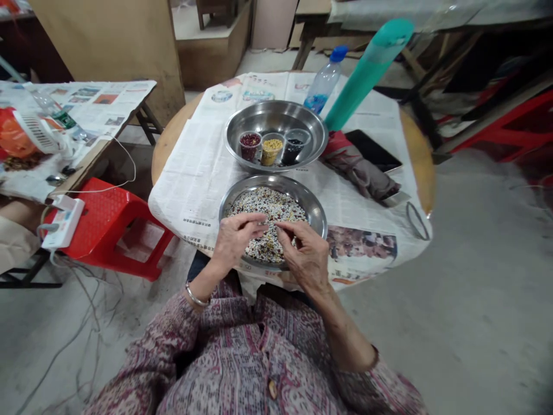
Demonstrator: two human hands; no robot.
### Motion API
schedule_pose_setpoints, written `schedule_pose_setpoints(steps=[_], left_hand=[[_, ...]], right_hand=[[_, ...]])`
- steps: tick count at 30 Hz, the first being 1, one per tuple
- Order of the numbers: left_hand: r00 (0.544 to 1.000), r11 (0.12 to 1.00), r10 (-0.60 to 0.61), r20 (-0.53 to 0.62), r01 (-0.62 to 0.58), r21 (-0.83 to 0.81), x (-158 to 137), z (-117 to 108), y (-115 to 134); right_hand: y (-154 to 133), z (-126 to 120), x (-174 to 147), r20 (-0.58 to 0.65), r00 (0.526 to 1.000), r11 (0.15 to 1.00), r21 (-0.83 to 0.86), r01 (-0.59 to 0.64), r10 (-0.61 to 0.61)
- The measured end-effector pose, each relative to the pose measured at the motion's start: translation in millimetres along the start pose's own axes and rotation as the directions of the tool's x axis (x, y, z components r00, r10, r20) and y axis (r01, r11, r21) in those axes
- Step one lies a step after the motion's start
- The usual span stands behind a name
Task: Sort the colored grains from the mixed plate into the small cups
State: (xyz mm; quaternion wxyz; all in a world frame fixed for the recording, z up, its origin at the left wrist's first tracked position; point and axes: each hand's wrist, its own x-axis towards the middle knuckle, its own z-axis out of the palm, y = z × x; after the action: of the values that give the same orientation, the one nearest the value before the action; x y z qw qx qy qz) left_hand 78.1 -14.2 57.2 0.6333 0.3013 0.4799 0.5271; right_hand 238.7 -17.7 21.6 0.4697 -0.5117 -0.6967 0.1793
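A metal bowl (318, 216) in front of me holds a spread of mixed beans and grains (268, 202), mostly white with dark, red and yellow ones among them. My left hand (237, 239) is over the left side of this bowl, its fingers curled together; whatever they hold is too small to make out. Over the right side, my right hand (307, 253) has thumb and forefinger in a pinch, and its content is hidden. Behind stands a larger metal bowl (233, 153) with three clear cups: one of dark red beans (250, 147), one of yellow grains (271, 151), one of black beans (294, 151).
Newspaper (190, 167) covers the round table. A bottle with a blue cap (324, 83), a green tube-shaped object (367, 75), a folded umbrella (358, 167) and a dark tablet-like object (374, 150) lie behind and right. A red stool (112, 230) with a power strip (64, 222) stands left.
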Motion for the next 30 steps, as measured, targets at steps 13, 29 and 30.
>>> schedule_pose_setpoints(steps=[13,29,30], left_hand=[[0.967,0.926,-0.223,0.121,0.249,-0.283,16,0,5],[0.958,0.927,-0.269,0.1,0.286,-0.241,18,10,-17],[0.958,0.928,-0.27,0.093,0.285,-0.241,17,9,-18]], right_hand=[[37,-12,-24,-0.1,0.982,0.968,-0.211,0.134,-0.158],[2,1,12,0.157,0.931,0.867,-0.341,0.364,-0.33],[2,0,13,0.186,0.92,0.846,-0.362,0.391,-0.346]])
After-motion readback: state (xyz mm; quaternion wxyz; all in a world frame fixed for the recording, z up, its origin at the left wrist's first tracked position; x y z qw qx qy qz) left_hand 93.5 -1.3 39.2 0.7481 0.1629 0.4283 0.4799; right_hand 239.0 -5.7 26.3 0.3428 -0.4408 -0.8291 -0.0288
